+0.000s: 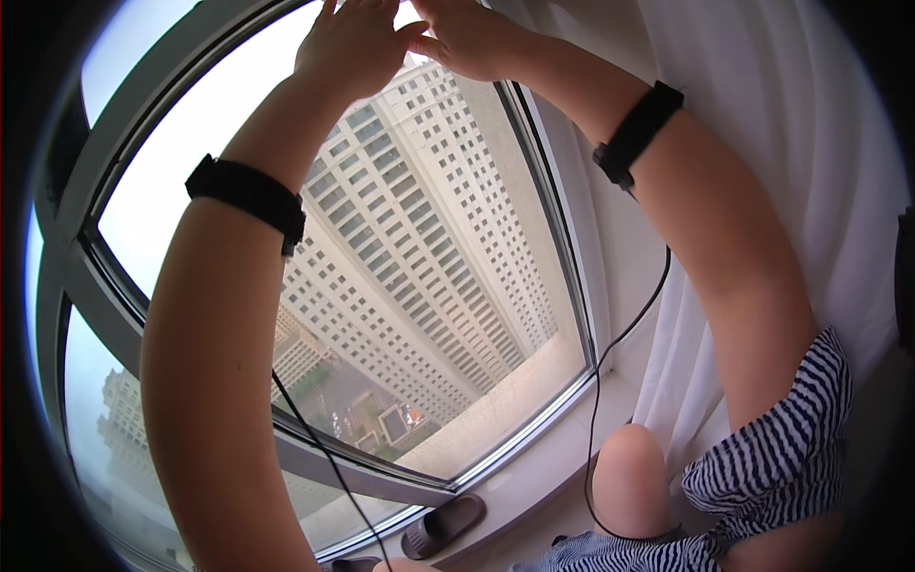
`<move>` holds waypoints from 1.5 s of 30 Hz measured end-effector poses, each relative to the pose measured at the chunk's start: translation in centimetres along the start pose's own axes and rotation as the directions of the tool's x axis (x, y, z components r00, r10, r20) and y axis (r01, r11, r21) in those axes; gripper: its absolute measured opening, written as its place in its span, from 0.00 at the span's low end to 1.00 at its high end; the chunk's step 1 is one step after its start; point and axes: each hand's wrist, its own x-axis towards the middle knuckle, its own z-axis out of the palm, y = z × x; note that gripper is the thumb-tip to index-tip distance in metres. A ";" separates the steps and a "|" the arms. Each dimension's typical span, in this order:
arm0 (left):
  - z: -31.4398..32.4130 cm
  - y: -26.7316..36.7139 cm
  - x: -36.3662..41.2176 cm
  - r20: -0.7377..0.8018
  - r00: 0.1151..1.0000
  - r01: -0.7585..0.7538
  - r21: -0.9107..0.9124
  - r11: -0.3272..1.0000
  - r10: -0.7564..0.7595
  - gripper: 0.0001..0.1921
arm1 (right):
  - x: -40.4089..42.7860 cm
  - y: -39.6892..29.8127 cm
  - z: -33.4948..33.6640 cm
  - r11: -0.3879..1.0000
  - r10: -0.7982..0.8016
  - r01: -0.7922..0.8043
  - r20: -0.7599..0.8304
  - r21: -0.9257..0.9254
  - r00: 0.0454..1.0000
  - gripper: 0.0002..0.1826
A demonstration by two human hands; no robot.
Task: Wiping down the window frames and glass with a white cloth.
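Note:
Both arms reach up in front of a tall window, whose pane [429, 236] fills the middle of the view. My left hand [350, 46] is at the top edge, its back towards me and its thumb stretched to the right. Close beside it is my right hand [475, 36], with the two thumbs meeting or overlapping. The picture's edge cuts off the fingers of both hands. I cannot tell whether they touch the glass or hold anything. Black straps wrap my left forearm [246, 193] and my right forearm [638, 132].
A grey window frame [68, 229] borders the glass at left. White curtains [772, 143] hang at right. Black cables [329, 457] run down from the arms. A dark slipper [443, 527] lies by the sill [529, 457], near my bent knee [630, 479]. High-rise buildings [400, 214] stand outside.

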 end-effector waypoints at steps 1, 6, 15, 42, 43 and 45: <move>1.3 -0.2 -1.0 -0.045 0.999 -0.006 0.174 0.985 0.014 0.33 | -0.8 -0.4 0.9 0.999 -0.036 0.036 -0.015 0.010 0.999 0.41; 3.5 6.6 -6.0 -0.066 0.998 -0.002 0.204 0.979 0.016 0.36 | -9.1 -0.1 4.4 0.991 -0.118 0.109 -0.113 -0.080 0.987 0.43; 5.8 15.6 -17.4 0.114 0.990 -0.071 -0.151 0.986 0.089 0.42 | -23.8 -3.3 6.7 0.994 -0.112 0.111 0.097 0.011 0.989 0.49; 5.9 30.5 -30.2 0.511 0.777 -0.319 -0.183 0.930 0.367 0.47 | -46.6 -7.8 7.4 0.989 0.039 -0.096 0.434 0.112 0.900 0.56; 5.8 30.7 -30.3 0.515 0.771 -0.323 -0.191 0.927 0.375 0.47 | -47.3 -8.0 7.5 0.988 0.045 -0.106 0.440 0.114 0.897 0.56; 5.8 31.1 -30.6 0.531 0.730 -0.381 -0.207 0.901 0.431 0.46 | -48.5 -8.4 7.5 0.981 0.071 -0.151 0.489 0.125 0.869 0.52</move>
